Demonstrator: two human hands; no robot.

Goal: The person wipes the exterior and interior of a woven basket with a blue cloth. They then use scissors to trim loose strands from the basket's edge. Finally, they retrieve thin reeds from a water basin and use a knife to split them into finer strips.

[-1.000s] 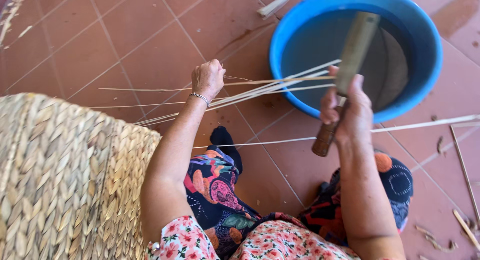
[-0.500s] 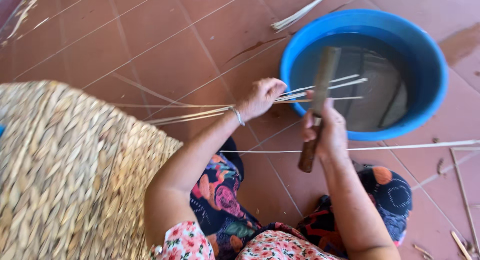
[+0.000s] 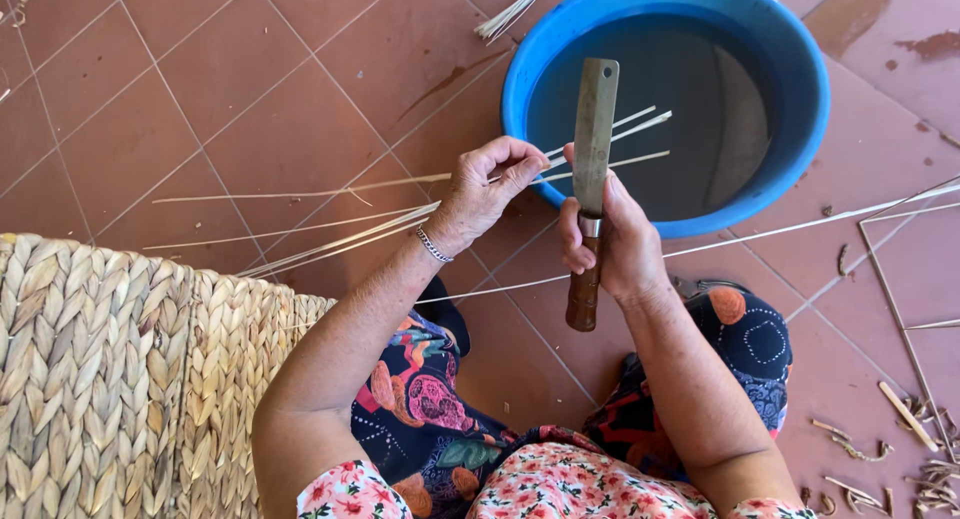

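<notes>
- Gripping a knife by its wooden handle, the right hand is seen closed in a fist, with the broad, flat, dull-metal blade held upright and pointing away from the body.
- A thin bundle of pale reed strips is pinched between the thumb and curled fingers of the left hand, which is otherwise closed around them.
- The strips are held roughly level: their short ends are seen past the blade over the water, and their long ends trail away to the left over the floor.
- The blade is set just beside the left fingertips, across the strips; whether its edge touches them cannot be told.
- A silver bracelet is worn at the left wrist.
- A round blue basin with dark water in it is placed on the terracotta tile floor, straight ahead of both hands.
- A large piece of woven straw work is seen at the lower left, beside the left arm.
- More loose strips and small scraps are scattered on the tiles at the right.
- Patterned floral clothing is seen over the lap, below the forearms.
</notes>
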